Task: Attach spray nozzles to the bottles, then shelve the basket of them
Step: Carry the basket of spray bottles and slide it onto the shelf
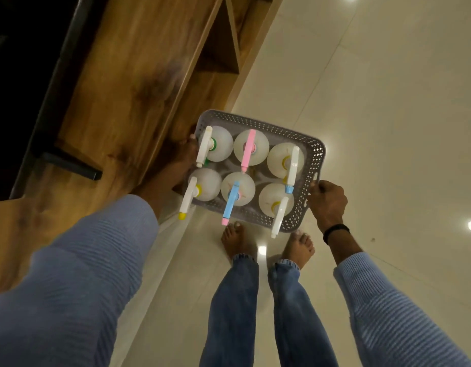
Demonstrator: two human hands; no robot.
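Glossy cream tile floor [374, 115] with ceiling-light glare; wooden shelf unit [123, 88] outboard of the left hand [185, 157], open shelf bay [221, 49] further along the unit beyond that hand; grey perforated basket [312, 154] off the floor, spanning hand to hand, tilted a little in frame.

Right hand [327, 200]: fingers curled round the rim at the handle cut-out on the basket's right end, thumb on the rim; black wristband [336, 231] behind it. Left hand: against the basket's left end, thumb at the rim; its fingers are hidden behind the wall and blurred, so the wrap can't be confirmed.

Six translucent white bottles [223, 144] upright inside, between the two grips, two rows of three, each capped with a nozzle:
- row away from the person: white nozzle with green collar [204, 147] next to the left hand; pink nozzle [249, 149] mid; white nozzle with blue tip [292, 168] toward the right hand;
- row toward the person: white nozzle with yellow tip [188, 198]; blue nozzle with pink tip [231, 201]; plain white nozzle [278, 217]; all three overhang the rim.

Bare feet [235, 239] on the tile under the basket's edge nearest the person; blue ribbed sleeves [387, 300] on both arms.
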